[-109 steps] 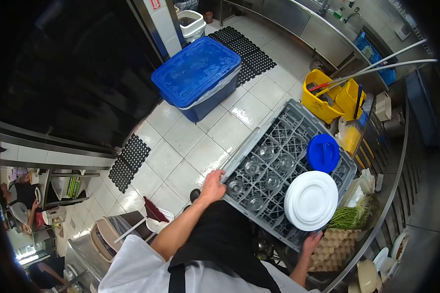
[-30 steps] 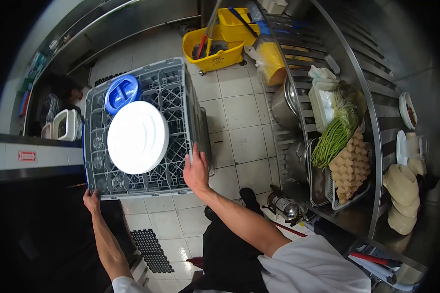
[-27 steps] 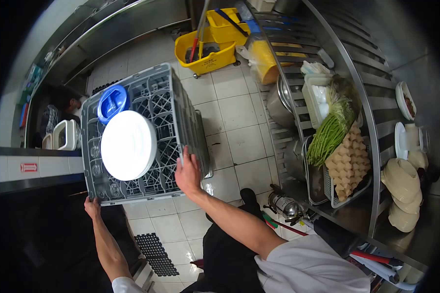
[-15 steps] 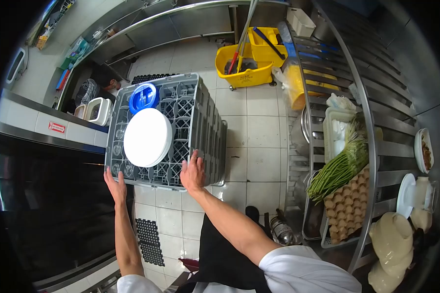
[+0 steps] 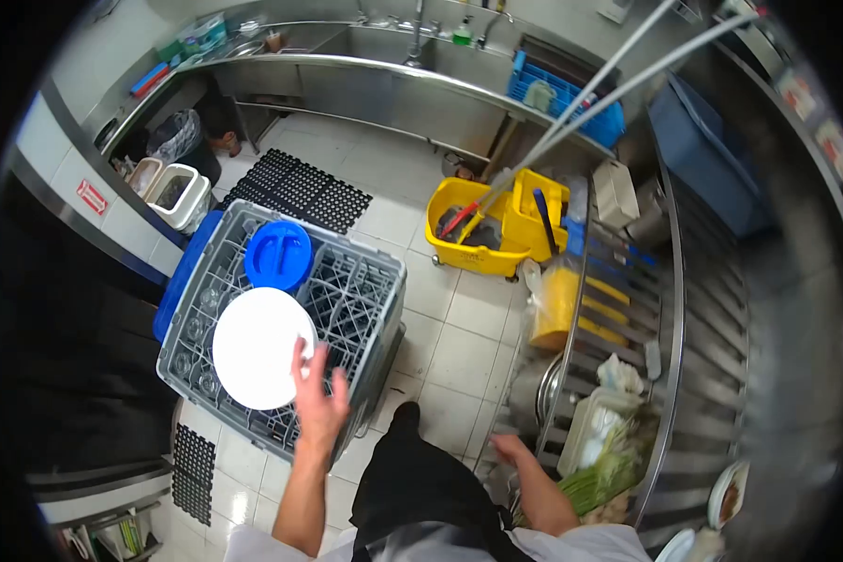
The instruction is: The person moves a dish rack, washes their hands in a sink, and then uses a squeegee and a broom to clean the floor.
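A stack of round white plates (image 5: 260, 348) lies on top of a grey glass rack (image 5: 351, 309), beside a round blue lid (image 5: 279, 256). My left hand (image 5: 321, 393) is at the right edge of the white plates, fingers apart; whether they touch the plates is hard to tell. Glasses (image 5: 197, 330) show in the rack's compartments on the left. Lower right, my right hand (image 5: 510, 450) hangs away from the rack, near the metal shelf; its fingers are blurred and partly curled. Bundled green stalks (image 5: 590, 489) lie on the shelf beside my right forearm.
A yellow mop bucket (image 5: 478, 229) with long-handled mops stands on the tiled floor ahead. Metal slatted shelving (image 5: 674, 347) runs along the right side, and a steel sink counter (image 5: 375, 103) spans the back. A black rubber mat (image 5: 295, 190) lies behind the rack.
My left hand has moved from the rack's near left side to the plates' right edge. My right hand has left the rack and moved right. The view has shifted, showing more of the sink.
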`<action>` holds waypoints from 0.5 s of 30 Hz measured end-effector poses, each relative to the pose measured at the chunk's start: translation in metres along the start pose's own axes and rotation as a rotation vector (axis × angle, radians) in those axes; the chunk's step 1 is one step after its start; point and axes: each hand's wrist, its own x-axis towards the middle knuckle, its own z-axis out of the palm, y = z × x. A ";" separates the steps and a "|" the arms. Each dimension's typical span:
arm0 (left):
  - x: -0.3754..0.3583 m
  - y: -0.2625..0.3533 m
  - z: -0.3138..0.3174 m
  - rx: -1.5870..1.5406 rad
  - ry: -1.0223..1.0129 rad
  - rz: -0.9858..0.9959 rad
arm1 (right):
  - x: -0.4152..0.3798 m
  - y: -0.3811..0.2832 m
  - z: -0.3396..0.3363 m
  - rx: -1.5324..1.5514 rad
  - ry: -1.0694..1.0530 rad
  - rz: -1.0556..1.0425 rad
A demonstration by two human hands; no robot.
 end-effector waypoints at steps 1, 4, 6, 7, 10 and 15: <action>0.014 0.015 0.014 -0.011 -0.015 0.079 | -0.030 -0.004 -0.024 0.108 -0.107 0.007; 0.045 0.048 0.069 -0.171 -0.170 0.172 | -0.051 0.014 -0.059 0.197 -0.033 0.069; 0.067 0.070 0.101 -0.285 -0.317 0.208 | -0.034 0.012 -0.068 0.155 -0.049 0.138; 0.081 0.075 0.121 -0.351 -0.376 0.232 | -0.022 0.011 -0.070 0.102 -0.044 0.190; 0.127 0.081 0.168 -0.362 -0.549 0.304 | 0.064 0.005 -0.089 -0.075 -0.233 -0.054; 0.209 0.054 0.224 -0.249 -0.518 0.123 | 0.167 -0.236 -0.147 -0.881 -0.224 -0.406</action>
